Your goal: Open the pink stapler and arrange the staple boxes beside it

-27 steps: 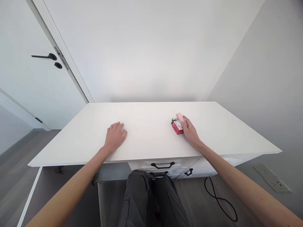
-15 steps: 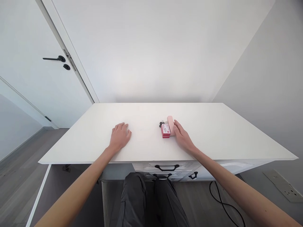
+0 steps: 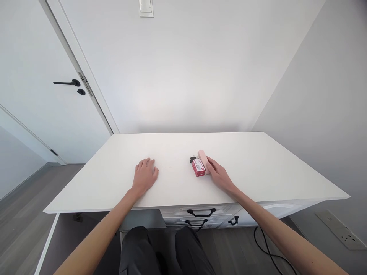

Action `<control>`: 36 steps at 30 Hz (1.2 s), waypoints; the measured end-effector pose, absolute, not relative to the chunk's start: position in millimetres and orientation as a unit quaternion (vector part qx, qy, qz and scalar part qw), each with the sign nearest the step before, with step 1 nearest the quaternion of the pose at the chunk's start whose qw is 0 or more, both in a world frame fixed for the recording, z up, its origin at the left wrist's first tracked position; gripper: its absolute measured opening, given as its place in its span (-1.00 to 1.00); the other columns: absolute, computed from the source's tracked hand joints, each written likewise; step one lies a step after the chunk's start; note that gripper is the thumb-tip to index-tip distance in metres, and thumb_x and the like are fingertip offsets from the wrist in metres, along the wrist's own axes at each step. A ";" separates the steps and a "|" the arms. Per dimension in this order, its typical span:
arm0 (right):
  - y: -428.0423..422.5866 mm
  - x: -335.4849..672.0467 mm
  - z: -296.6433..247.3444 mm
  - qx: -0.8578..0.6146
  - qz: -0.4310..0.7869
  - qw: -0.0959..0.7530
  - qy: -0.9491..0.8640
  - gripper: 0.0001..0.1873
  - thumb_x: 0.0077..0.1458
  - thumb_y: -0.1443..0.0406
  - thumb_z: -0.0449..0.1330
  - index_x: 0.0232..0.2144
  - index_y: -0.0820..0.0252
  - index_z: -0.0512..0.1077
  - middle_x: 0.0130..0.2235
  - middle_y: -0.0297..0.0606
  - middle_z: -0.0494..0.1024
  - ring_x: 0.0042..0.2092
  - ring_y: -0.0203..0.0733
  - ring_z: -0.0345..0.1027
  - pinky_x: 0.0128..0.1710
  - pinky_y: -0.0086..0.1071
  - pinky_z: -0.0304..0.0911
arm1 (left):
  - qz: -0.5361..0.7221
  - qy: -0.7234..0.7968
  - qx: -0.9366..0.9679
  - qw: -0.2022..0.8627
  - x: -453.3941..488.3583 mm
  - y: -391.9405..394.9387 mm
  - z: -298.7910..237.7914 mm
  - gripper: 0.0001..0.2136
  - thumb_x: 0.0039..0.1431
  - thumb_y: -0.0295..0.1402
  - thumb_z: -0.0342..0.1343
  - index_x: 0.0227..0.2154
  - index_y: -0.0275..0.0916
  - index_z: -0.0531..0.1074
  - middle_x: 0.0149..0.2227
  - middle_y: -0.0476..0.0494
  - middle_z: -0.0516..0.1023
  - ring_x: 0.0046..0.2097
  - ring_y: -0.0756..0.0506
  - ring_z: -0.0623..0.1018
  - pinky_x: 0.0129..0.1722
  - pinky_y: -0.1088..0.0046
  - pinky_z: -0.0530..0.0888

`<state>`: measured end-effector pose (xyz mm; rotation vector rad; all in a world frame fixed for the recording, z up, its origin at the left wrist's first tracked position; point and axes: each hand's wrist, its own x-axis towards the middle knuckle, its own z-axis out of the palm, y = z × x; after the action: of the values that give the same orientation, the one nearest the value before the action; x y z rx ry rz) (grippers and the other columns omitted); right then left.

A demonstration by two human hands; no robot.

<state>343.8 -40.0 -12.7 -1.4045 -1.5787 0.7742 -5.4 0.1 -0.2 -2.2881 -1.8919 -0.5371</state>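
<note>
Below my head camera, a pair of dark-clad knees [image 3: 137,244] faces a white cabinet whose drawers [image 3: 201,219] carry black handles; a black cable [image 3: 268,248] lies on the floor to the right. Above the drawers extends the white tabletop [image 3: 172,149], on which I see the two hands well apart. The left hand [image 3: 145,177] rests palm down, fingers slightly spread, with nothing visible in its hold. The right hand [image 3: 219,175] touches the right side of a pink bar [image 3: 203,156]; I cannot tell whether it grips the bar or merely presses against it. Against the bar's left side lie red-and-white boxes [image 3: 198,167], apparently stacked, and just beyond them a small black item [image 3: 192,159], too small for me to identify. All three stand near the middle of the tabletop, between the hands.

As to progress, I judge the gathering largely done: the pieces form one compact cluster, set slightly askew to the tabletop's front edge. The right hand is not yet free of the bar; whether more remains, I cannot tell. Behind rise the plain wall [image 3: 183,76] and, at left, a white door [image 3: 34,49].
</note>
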 end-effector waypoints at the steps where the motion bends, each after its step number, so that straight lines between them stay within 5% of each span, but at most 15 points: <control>1: -39.8 344.4 -12.9 -0.563 0.313 0.430 -0.632 -0.41 0.39 -0.02 -0.06 0.34 -0.02 0.29 0.33 -0.26 0.41 0.33 -0.02 0.30 0.34 -0.08 0.20 | -0.176 -0.626 -0.757 0.064 -5.4 -0.2 -0.3 -0.60 0.36 -0.28 -0.15 0.13 -0.22 0.43 0.27 -0.37 0.41 0.31 -0.32 0.35 0.23 0.01 0.34; 36: -34.1 347.1 -17.9 -0.545 0.356 0.478 -0.590 -0.43 0.36 0.01 0.02 0.30 0.05 0.36 0.30 -0.18 0.45 0.29 -0.01 0.35 0.31 -0.09 0.24 | -0.176 -0.629 -0.755 0.054 -5.5 0.5 -2.8 -0.55 0.36 -0.26 -0.12 0.18 -0.31 0.43 0.32 -0.40 0.37 0.37 -0.37 0.31 0.30 -0.05 0.32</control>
<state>347.1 -34.1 -17.9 -1.3300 -1.4420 0.8696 -5.5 0.5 -2.8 -2.2938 -1.9128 -0.5361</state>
